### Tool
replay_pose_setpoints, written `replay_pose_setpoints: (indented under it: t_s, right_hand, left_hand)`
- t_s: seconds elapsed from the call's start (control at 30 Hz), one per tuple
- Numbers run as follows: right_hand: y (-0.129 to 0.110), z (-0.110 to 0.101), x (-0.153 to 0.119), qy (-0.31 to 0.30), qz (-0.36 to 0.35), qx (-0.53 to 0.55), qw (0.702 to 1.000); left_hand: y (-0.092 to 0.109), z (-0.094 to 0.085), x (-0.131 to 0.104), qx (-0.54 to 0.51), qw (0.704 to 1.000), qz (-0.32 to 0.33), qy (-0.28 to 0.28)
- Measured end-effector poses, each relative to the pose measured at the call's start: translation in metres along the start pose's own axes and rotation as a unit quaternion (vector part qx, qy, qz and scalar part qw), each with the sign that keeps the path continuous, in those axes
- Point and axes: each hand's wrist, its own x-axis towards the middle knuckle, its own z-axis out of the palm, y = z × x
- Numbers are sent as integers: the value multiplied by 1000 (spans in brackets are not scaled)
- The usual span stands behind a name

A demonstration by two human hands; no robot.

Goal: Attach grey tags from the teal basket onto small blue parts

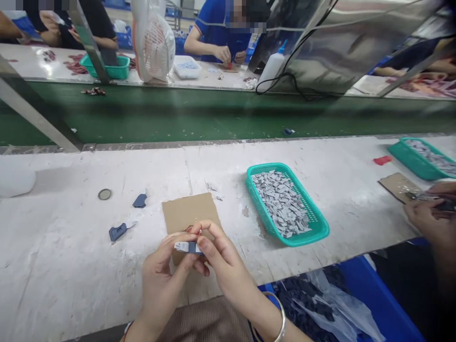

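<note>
A small dark blue plastic part (193, 247) with a whitish-grey piece (181, 246) at its left end is held in front of me. My left hand (162, 268) pinches it from the left, thumb below and fingers above. From the other side, my right hand (224, 251) grips it with thumb and fingers. Something red and ring-like (190, 229) shows behind my fingertips, mostly hidden. Under the hands lies a square of brown cardboard (188, 209). Two similar dark blue parts, one nearer (118, 232) and one farther (140, 200), rest on the table to the left.
A green basket (322, 230) of flat grey pieces stands to the right. A bottle cap (104, 194) lies at left. Beyond the table runs a green conveyor belt (199, 114). A co-worker's hands (425, 213) work at far right. Below sits a blue bin (384, 297) with dark parts.
</note>
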Motion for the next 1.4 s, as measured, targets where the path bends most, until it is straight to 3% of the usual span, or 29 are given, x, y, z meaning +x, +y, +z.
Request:
replay_pose_setpoints:
  t_s: [0.1,0.23,0.3,0.37,0.4,0.43,0.5,0.6,0.7,0.77,0.9,0.97,1.07,1.17,1.23,1.33,1.4]
  right_hand:
    - [-1,0,1,30,-4,2,1000]
    - [-10,-10,1,-15,27,-34,999]
    - [-22,-26,0,-54,19,-87,995]
    - [-39,-54,0,-30,-34,-191,980]
    - [-49,-71,1,22,-74,-266,961]
    - [-58,-90,3,104,-117,-351,923]
    - [-74,-127,9,235,-145,-504,818]
    - [-83,-169,22,227,-107,-641,725]
    - [-77,-185,34,180,-95,-702,683]
    - [-73,-188,39,173,-104,-713,672]
    - [-76,-182,31,209,-157,-685,680]
    - [-77,-170,21,217,-226,-647,695]
    - [-63,-142,5,158,-310,-608,714]
    - [-32,-118,-1,105,-336,-622,700]
    - [-9,-113,-2,96,-342,-642,679]
    - [12,-119,-1,89,-343,-669,653]
    - [16,-123,-3,93,-342,-677,645]
  left_hand:
    - [-1,13,-2,-58,998,-32,8]
    - [-5,26,3,-72,994,-86,-6]
    - [-3,29,10,-85,991,-100,-27]
    - [4,27,18,-113,988,-103,-14]
    - [8,25,24,-120,988,-98,1]
    - [13,21,30,-117,989,-88,17]
    - [21,9,48,-89,994,-61,32]
    - [25,-11,90,-26,999,18,34]
    - [25,-26,152,66,990,118,47]
    - [26,-32,198,177,973,141,54]
    - [37,-39,281,280,942,157,97]
    - [43,-43,311,331,923,164,112]
    - [46,-50,339,396,896,159,120]
    - [46,-55,350,446,875,147,115]
    - [46,-59,347,475,861,148,108]
    - [52,-68,325,511,839,162,94]
    - [57,-76,297,530,831,157,65]
